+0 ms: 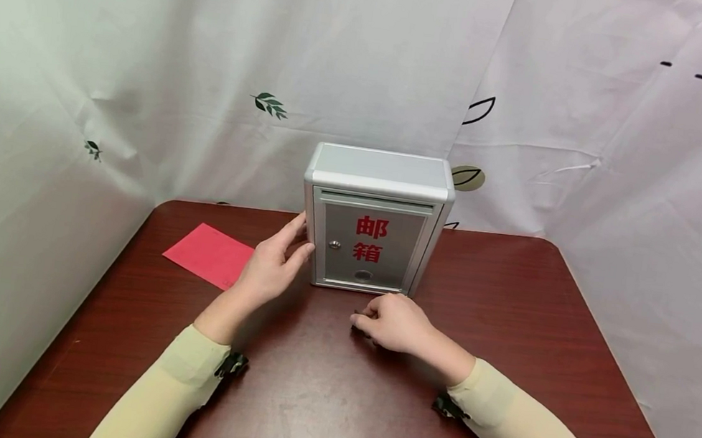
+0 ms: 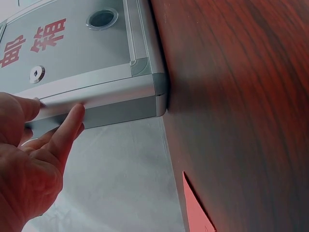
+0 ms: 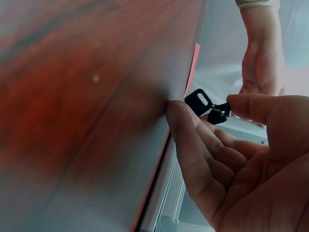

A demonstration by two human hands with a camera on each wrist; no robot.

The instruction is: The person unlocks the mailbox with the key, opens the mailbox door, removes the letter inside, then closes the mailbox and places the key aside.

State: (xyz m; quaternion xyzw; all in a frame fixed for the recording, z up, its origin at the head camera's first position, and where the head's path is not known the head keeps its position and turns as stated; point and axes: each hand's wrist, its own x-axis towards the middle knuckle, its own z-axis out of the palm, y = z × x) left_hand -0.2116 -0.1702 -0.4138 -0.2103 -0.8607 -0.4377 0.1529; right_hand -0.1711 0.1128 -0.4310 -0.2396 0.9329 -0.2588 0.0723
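Observation:
A silver metal mailbox [image 1: 379,179] with red characters, a small round lock [image 1: 335,245] and a top slot stands upright on the table. My left hand [image 1: 273,266] touches its left edge, fairly straight fingers along the side and the thumb near the front, as the left wrist view [image 2: 36,159] shows. Just in front of the mailbox's lower edge, low over the table, my right hand [image 1: 396,323] holds a pair of black-headed keys [image 3: 198,102] between thumb and fingers. The key blades are hidden. A red envelope [image 1: 207,253] lies flat left of the mailbox, partly behind my left hand.
The dark red-brown wooden table [image 1: 317,403] has rounded far corners. Pale curtains [image 1: 147,66] with leaf prints hang close behind it and along both sides. Each sleeve bears a dark wrist mount [image 1: 233,364] near the cuff.

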